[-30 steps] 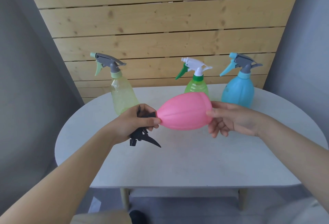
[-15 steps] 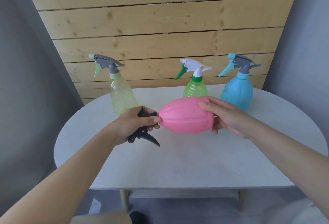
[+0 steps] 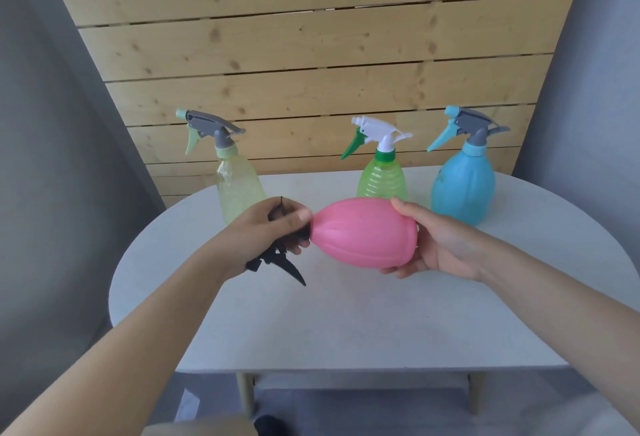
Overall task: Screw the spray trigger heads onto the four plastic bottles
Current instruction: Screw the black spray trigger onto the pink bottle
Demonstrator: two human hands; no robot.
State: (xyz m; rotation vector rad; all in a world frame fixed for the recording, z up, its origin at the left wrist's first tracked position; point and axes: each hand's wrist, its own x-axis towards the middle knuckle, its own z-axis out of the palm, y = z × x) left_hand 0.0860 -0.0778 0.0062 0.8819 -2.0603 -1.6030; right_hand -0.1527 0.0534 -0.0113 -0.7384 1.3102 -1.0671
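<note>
- Left hand [image 3: 268,240], reaching in from lower left, fingers curled around black trigger head [image 3: 277,259] at neck of pink bottle [image 3: 363,233].
- Right hand [image 3: 440,245], entering from lower right, cupping the base, thumb on top.
- Pink bottle held sideways above white worktop [image 3: 346,324], centre frame.
- Behind, upright with heads on: yellow bottle [image 3: 237,186], green bottle [image 3: 382,179], blue bottle [image 3: 464,186].

Pink bottle [image 3: 363,231], black trigger head [image 3: 277,259]
</note>
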